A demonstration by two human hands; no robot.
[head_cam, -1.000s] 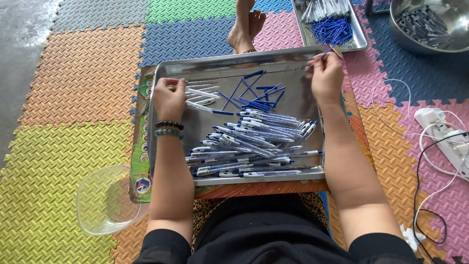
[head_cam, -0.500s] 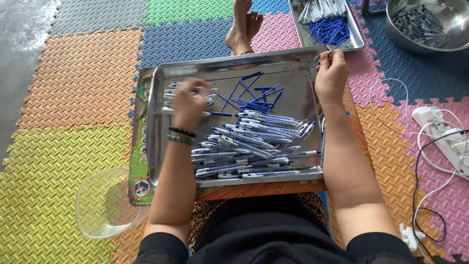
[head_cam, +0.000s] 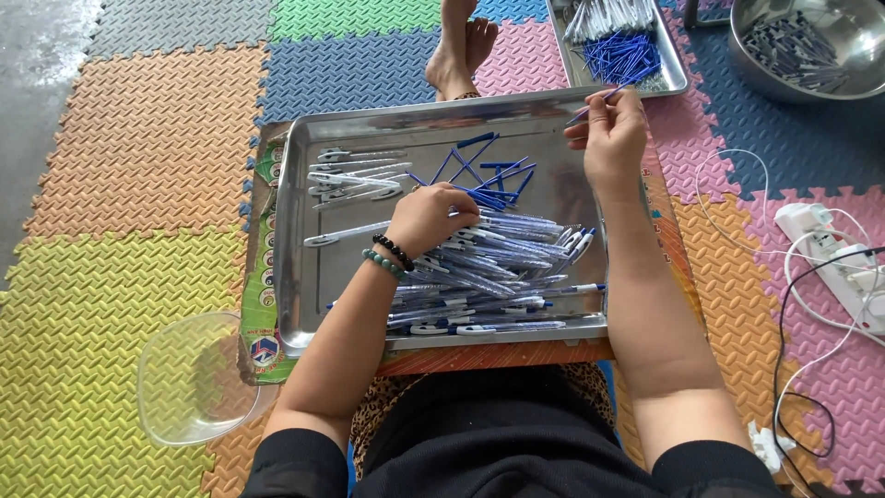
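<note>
Two hands | left hand (head_cam: 427,217) on plastic pens (head_cam: 498,277) | steel tray (head_cam: 304,277)

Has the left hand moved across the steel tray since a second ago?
Yes. The left hand went from the rectangular steel tray's left side toward its middle, onto the pile of blue-and-clear pens.

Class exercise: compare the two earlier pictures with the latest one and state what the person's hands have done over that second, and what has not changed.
The left hand moved right across the steel tray, from the clear pen barrels at its left end to the loose blue refills by the heap of pens. Whether it grips one is hidden. The right hand stayed at the far right corner, pinching a blue refill. Tray and heap did not shift.
</note>
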